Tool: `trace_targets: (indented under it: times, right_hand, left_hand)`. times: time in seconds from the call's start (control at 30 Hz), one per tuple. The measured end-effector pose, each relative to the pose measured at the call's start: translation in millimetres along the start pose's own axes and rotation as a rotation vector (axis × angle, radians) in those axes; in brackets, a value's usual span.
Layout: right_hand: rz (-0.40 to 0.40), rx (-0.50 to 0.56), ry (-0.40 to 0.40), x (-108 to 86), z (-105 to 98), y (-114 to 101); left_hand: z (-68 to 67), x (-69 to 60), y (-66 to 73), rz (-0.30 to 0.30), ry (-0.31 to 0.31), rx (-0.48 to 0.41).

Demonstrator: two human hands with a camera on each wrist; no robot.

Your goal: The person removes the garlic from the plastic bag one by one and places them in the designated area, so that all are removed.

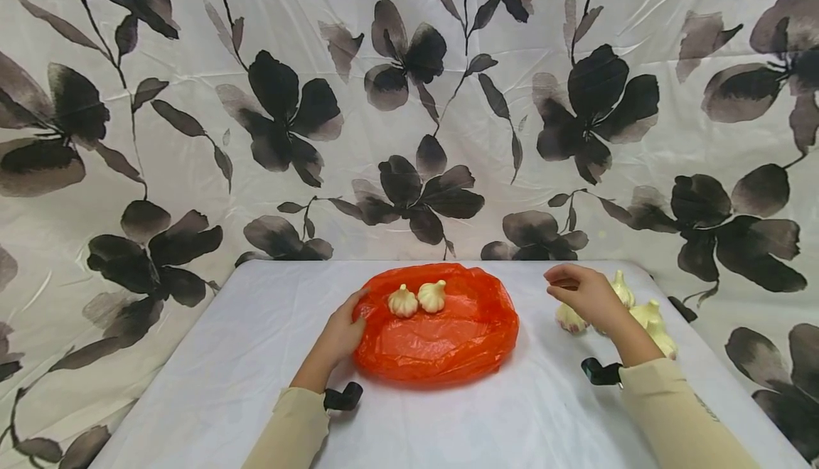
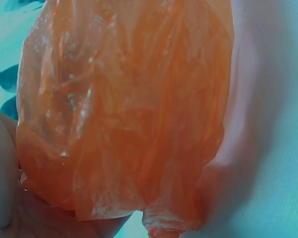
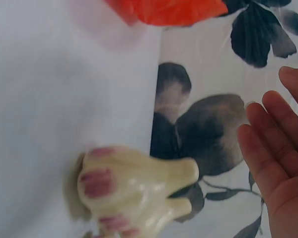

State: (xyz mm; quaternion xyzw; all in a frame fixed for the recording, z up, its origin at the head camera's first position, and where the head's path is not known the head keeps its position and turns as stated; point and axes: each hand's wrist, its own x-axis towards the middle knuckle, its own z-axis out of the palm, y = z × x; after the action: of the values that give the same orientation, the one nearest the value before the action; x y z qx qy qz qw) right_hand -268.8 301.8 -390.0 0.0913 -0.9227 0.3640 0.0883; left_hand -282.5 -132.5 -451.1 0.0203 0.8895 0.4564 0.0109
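A red plastic bag (image 1: 435, 369) lies spread on the table with its mouth facing up. Two garlic bulbs, one on the left (image 1: 403, 302) and one on the right (image 1: 431, 296), sit inside it toward the back. My left hand (image 1: 342, 330) grips the bag's left rim; in the left wrist view, the orange-looking plastic (image 2: 139, 109) hides much of that hand. Over the right side of the table, my right hand (image 1: 585, 295) hovers with relaxed fingers and nothing in them. Several garlic bulbs (image 1: 652, 316) lie beneath and beside it, partly hidden by the hand and wrist.
A white cloth (image 1: 256, 362) covers the table. Behind it hangs a pale curtain (image 1: 358, 135) printed with dark flowers. In the right wrist view, purple-streaked garlic (image 3: 134, 181) stands near the table edge. Each wrist carries a small black camera mount (image 1: 601, 372).
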Motion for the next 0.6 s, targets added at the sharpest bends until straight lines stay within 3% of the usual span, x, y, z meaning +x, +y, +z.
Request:
trace_targets:
  times: [0.3, 0.6]
  right_hand:
    - [-0.058, 0.050, -0.003, 15.2, 26.4, -23.9]
    - [-0.057, 0.117, 0.000, 27.2, 51.3, -41.3]
  left_hand:
    - [1.2, 0.5, -1.8, 0.014, 0.008, 0.017]
    - [3.0, -0.7, -3.0, 0.002, 0.008, 0.016]
